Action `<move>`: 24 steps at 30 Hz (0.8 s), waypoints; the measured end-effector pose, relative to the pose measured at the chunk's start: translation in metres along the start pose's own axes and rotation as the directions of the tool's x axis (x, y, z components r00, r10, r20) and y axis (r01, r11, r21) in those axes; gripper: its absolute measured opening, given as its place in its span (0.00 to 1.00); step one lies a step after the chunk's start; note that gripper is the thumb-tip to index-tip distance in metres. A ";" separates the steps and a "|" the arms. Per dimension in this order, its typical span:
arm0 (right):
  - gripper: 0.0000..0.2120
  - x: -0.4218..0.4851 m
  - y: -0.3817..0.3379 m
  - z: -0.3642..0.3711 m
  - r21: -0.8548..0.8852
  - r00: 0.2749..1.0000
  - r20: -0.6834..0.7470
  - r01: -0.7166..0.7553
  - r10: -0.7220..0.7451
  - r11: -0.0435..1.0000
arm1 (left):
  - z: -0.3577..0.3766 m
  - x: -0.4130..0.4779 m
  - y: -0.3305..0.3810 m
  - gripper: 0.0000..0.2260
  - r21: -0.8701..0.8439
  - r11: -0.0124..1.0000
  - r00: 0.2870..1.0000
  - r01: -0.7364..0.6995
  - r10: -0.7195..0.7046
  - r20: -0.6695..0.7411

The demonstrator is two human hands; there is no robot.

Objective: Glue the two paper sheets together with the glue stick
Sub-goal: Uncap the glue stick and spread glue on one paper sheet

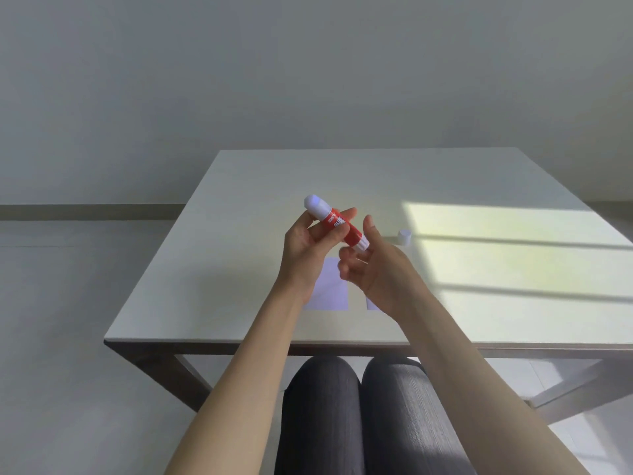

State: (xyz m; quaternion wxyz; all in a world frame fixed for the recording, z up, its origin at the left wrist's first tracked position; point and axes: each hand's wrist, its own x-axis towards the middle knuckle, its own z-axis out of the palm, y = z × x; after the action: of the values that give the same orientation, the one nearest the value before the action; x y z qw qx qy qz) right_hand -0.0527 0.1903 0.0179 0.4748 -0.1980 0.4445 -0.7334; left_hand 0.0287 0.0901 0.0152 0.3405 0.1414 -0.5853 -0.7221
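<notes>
My left hand [310, 240] holds a red glue stick [342, 228] tilted above the table, its rounded white end pointing up and left. My right hand [373, 269] has its thumb and fingertips around the stick's white lower end. A small white cap [405, 236] stands on the table to the right of my hands. Two pale paper sheets lie flat side by side below my hands: the left sheet [331, 289] is mostly visible, while my right wrist covers the right sheet [371, 303] except for a corner.
The white table [239, 269] has its front edge just above my knees [359, 406]. Sunlight falls in a bright patch [496, 255] across its right side. Grey floor lies to the left and a plain wall behind.
</notes>
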 end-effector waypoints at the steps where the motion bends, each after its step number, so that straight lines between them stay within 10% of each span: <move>1: 0.14 0.000 0.002 0.002 0.054 0.999 0.031 0.043 -0.044 0.998 | -0.001 0.001 0.001 0.10 0.028 1.000 1.000 -0.003 0.002 0.025; 7: 0.10 0.013 -0.020 -0.012 0.261 0.969 -0.247 0.091 -0.024 0.961 | -0.073 0.006 0.006 0.31 0.642 0.764 0.963 0.070 -0.219 0.156; 12: 0.04 0.022 -0.007 -0.022 -0.241 0.963 -0.226 0.092 -0.148 0.966 | -0.095 0.008 -0.016 0.33 0.917 0.398 0.894 0.001 -0.411 0.177; 19: 0.05 0.038 0.022 -0.015 -0.832 0.932 -0.104 0.110 -0.348 0.544 | -0.093 0.004 -0.034 0.46 0.889 0.456 0.896 0.042 -0.410 0.168; 24: 0.07 0.027 0.035 -0.010 -0.911 0.894 0.076 0.242 -0.441 0.333 | -0.096 0.006 -0.038 0.51 0.891 0.444 0.891 0.093 -0.437 0.125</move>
State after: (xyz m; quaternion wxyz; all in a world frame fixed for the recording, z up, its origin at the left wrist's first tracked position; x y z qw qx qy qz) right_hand -0.0541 0.1662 -0.0202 0.0832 -0.4417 0.7570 -0.4743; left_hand 0.0694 0.0172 -0.0459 -0.0030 0.2583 -0.8860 -0.3850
